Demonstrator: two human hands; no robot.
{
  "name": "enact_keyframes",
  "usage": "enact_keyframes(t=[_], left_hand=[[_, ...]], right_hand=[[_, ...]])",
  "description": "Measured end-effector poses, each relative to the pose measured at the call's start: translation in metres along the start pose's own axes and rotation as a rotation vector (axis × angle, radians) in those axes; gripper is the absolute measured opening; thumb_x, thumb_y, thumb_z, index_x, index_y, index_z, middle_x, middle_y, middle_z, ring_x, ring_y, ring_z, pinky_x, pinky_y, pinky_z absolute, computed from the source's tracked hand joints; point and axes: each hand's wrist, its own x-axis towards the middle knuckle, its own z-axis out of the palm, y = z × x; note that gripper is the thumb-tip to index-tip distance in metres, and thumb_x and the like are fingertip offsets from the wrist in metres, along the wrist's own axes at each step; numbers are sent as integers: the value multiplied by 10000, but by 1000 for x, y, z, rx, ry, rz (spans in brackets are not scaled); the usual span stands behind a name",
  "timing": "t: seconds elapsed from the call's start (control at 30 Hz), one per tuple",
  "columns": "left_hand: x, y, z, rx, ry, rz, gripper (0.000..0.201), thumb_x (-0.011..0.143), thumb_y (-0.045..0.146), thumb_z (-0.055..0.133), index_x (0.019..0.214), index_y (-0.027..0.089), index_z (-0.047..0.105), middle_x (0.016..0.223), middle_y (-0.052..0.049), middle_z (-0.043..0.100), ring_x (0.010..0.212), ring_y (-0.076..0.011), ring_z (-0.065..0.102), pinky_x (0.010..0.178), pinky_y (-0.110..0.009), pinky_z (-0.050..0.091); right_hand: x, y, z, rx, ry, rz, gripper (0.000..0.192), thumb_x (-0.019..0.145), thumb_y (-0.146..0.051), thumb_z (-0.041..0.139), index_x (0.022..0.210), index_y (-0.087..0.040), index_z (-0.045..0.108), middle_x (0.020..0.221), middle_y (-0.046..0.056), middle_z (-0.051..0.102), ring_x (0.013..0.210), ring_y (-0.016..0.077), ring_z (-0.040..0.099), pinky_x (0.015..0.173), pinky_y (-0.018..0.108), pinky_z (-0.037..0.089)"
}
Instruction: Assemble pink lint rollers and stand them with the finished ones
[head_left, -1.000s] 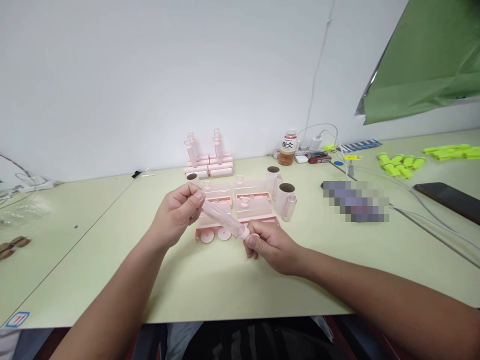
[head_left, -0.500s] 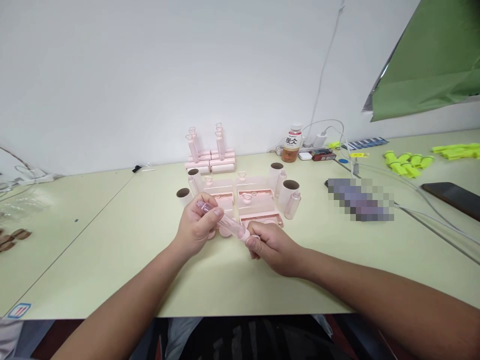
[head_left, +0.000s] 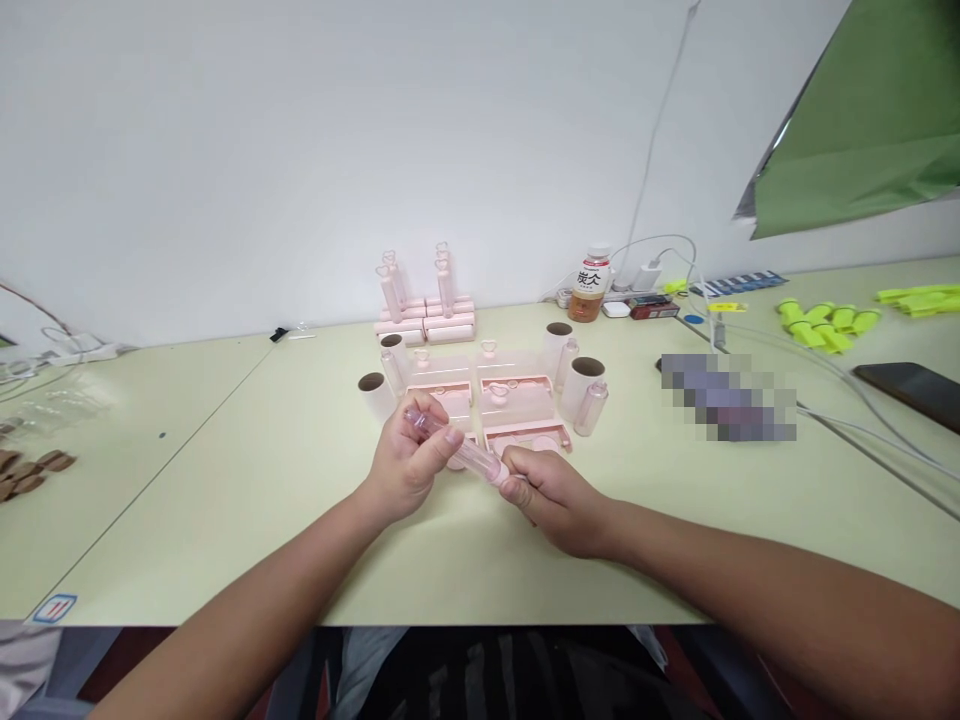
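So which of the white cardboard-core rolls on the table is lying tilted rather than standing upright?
The leftmost white cardboard-core roll, beside the left hand; the other rolls stand upright.

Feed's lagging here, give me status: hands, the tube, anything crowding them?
Left hand and right hand both gripping clear pink tube, one end each. Held above table. Pink trays close behind.

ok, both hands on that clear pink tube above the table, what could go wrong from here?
1. The tube is pinched only at its ends by the left hand and right hand; a slip could drop it.
2. It may land on the pink trays just beyond.
3. The cardboard roll and small clear bottle stand upright nearby and could topple.
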Motion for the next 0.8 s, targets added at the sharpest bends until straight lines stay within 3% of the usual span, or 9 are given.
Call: enact_keyframes(t=[0.37, 0.5, 0.63, 0.7, 0.8], left_hand=[[0, -1, -2, 1, -19, -7, 403, 769, 481, 743, 831, 215, 448, 559, 99, 418, 426, -57, 373, 447, -200, 315], [1, 2, -5, 72, -140, 33, 372, 794, 476, 729, 893, 205, 493, 567, 79, 471, 449, -64, 400, 470, -204, 324], [7, 13, -27, 189, -327, 112, 574, 755, 637, 693, 1068, 176, 553, 609, 30, 548, 469, -87, 442, 465, -219, 337], [14, 20, -46, 291, -102, 288, 578, 824, 697, 553, 1034, 161, 604, 592, 16, 537, 459, -95, 423, 465, -239, 339], [25, 27, -71, 681, 335, 386, 351, 884, 518, 570, 902, 177, 650, 685, -10, 556, 572, -123, 480, 566, -267, 407]], right_hand=[[1, -11, -7, 92, -36, 160, 457, 953, -607, 431, 708, -222, 402, 615, -29, 444, 562, 123, 386, 526, 253, 316], [5, -18, -23, -117, -5, 171, 288, 884, -490, 616, 873, -218, 521, 711, -22, 526, 609, 128, 435, 555, 247, 333], [8, -27, -36, -330, -171, 43, 160, 915, -362, 587, 914, -202, 600, 778, 16, 581, 684, 152, 496, 627, 274, 369], [8, -31, -38, -410, -281, 6, 146, 903, -330, 603, 890, -188, 635, 826, 49, 585, 744, 177, 520, 656, 291, 383], [7, -32, -38, -516, -385, 45, 108, 877, -279, 628, 840, -183, 661, 844, 68, 573, 760, 191, 523, 641, 293, 376]])
